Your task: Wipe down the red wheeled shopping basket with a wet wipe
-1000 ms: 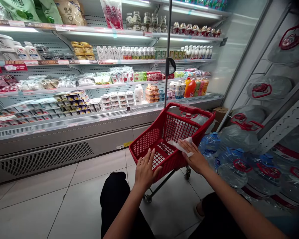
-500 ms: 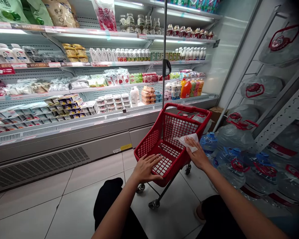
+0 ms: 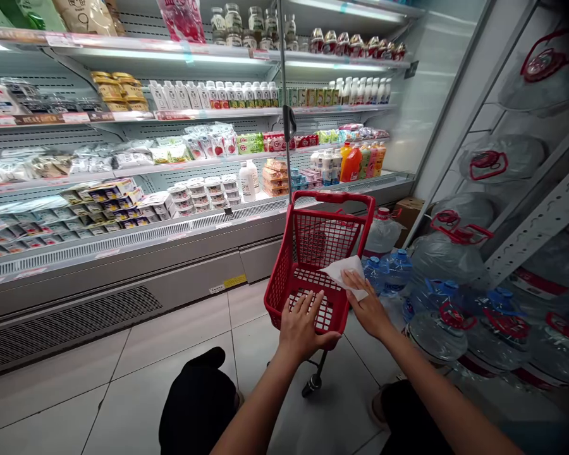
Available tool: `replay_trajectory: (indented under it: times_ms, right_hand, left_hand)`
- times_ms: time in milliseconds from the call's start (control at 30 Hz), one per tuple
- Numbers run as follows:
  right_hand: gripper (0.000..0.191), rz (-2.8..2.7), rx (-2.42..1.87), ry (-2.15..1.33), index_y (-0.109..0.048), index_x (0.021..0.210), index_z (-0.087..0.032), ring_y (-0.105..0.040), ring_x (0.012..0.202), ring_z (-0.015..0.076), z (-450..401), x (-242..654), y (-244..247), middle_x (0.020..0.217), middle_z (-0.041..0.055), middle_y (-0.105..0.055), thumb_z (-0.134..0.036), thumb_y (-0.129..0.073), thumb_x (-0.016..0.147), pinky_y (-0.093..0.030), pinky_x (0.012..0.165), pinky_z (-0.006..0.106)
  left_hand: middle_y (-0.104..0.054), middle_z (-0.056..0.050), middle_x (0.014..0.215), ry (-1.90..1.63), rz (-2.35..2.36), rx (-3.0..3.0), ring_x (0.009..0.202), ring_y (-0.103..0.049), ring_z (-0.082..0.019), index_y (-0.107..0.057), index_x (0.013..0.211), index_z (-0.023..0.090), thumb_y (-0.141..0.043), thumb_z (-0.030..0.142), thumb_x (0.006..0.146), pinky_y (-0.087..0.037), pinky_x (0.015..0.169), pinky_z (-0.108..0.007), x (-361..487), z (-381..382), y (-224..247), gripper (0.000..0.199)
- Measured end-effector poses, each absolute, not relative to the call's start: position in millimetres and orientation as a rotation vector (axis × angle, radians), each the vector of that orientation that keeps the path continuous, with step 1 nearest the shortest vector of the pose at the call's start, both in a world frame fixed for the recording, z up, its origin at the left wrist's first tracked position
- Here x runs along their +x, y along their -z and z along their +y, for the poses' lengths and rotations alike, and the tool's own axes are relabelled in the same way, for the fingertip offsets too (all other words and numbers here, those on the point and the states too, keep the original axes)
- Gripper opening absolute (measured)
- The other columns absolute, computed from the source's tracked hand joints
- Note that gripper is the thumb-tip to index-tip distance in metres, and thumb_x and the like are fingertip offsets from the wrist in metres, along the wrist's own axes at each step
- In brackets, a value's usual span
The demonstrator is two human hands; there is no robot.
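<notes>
The left hand (image 3: 303, 325) rests flat, grip released, on the near rim of the small red plastic mesh shopping cart (image 3: 308, 253) standing on the tiled floor, while the right hand (image 3: 367, 309) presses a white paper wipe (image 3: 344, 273) on the right rim, so it is better to brace firmly and wipe along the rim with even pressure.
</notes>
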State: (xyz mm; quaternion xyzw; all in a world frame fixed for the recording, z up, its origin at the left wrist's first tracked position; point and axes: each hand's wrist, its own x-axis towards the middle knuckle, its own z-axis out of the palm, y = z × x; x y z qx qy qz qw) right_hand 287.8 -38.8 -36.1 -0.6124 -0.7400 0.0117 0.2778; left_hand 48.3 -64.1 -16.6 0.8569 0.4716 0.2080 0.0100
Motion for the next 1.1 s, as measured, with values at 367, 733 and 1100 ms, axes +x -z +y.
replay_trajectory:
  times_ms: [367, 733, 1100]
  right_hand:
    - [0.058, -2.185, -1.541, -0.117, -0.005, 0.166, -0.039, -0.017, 0.159, 0.0215, -111.3, 274.0, 38.9, 0.171, -0.0038, -0.026, -0.041, -0.024, 0.111, -0.023, 0.13, 0.055]
    - [0.057, -2.157, -1.637, -0.022, -0.013, 0.166, -0.039, -0.024, 0.158, 0.0204, -77.9, 290.7, 29.3, 0.17, -0.0048, -0.027, -0.045, -0.022, 0.11, -0.026, 0.129, 0.052]
    - [0.057, -1.999, -1.678, -0.062, -0.015, 0.166, -0.036, -0.022, 0.158, 0.021, -16.2, 326.5, 30.8, 0.172, -0.0025, -0.023, -0.044, -0.017, 0.11, -0.027, 0.128, 0.053]
  left_hand:
    - [-0.029, -0.006, 0.17, -0.506, 1.02, 2.845, 0.153, -0.037, -0.022, -0.018, 0.166, 0.026, -0.054, 0.065, 0.097, -0.04, 0.12, -0.04, 48.2, -34.5, 0.3, 0.086]
    - [-0.068, -0.009, 0.14, -0.359, 1.096, 2.925, 0.13, -0.064, -0.023, -0.052, 0.151, 0.023, -0.044, 0.076, 0.096, -0.02, 0.129, -0.047, 5.6, 7.5, -2.8, 0.077]
    - [-0.055, -0.014, 0.154, -0.641, 1.294, 2.808, 0.141, -0.053, -0.03, -0.037, 0.159, 0.02, -0.052, 0.079, 0.09, -0.019, 0.13, -0.055, 49.1, -15.0, 16.8, 0.092]
